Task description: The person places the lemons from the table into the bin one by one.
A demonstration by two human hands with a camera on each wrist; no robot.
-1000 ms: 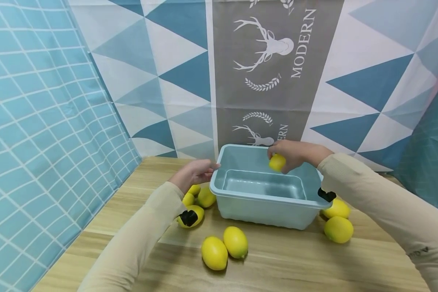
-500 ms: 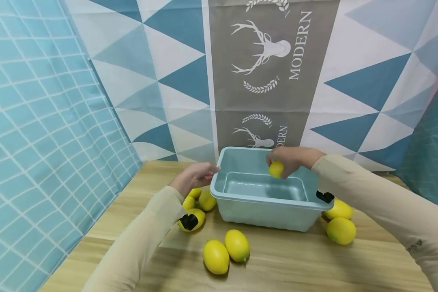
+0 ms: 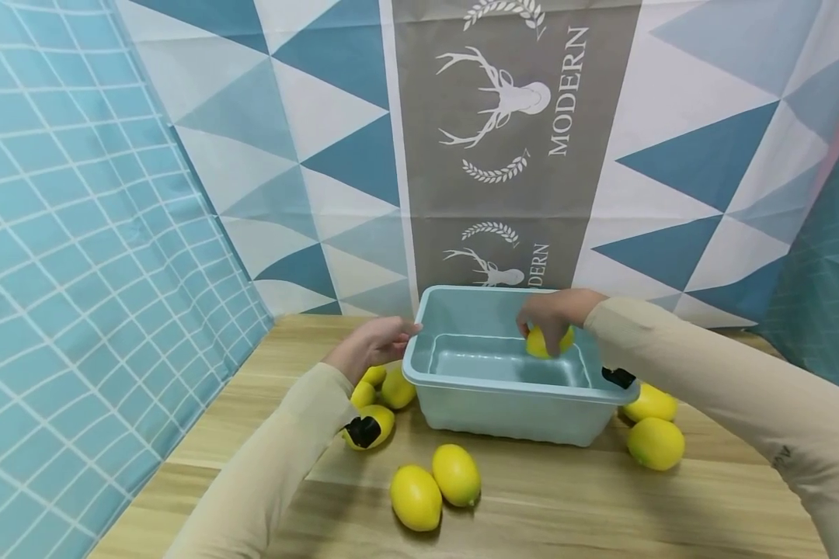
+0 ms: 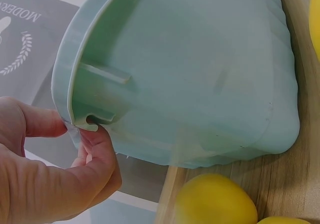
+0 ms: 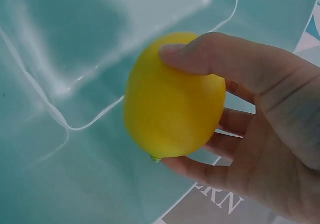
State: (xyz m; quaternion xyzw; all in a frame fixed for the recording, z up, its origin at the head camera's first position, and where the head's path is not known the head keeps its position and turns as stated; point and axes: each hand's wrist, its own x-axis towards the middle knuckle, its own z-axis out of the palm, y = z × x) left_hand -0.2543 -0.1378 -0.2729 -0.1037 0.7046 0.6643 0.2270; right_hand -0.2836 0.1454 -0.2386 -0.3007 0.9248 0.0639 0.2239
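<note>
A pale blue-green plastic tub (image 3: pixel 503 411) stands on the wooden table near the patterned backdrop. My left hand (image 3: pixel 377 345) pinches its left rim between thumb and fingers, which the left wrist view shows close up at the rim (image 4: pixel 67 79). Inside the right part of the tub, my right hand (image 3: pixel 555 310) holds a lemon (image 3: pixel 548 345). In the right wrist view the thumb lies over that lemon (image 5: pixel 172 104) and the fingers curl behind it, above the tub's bottom. No other lemon shows in the tub.
Several lemons (image 3: pixel 397 388) lie left of the tub, partly behind the left forearm. Two lemons (image 3: pixel 416 497) rest in front of it, and two more (image 3: pixel 656 444) at its right end. A printed cloth (image 3: pixel 335 155) hangs behind the table (image 3: pixel 545 497).
My right hand has lowered the lemon deeper into the tub and moved slightly right, turning it. The left hand keeps its hold on the rim. The head view has tilted slightly up.
</note>
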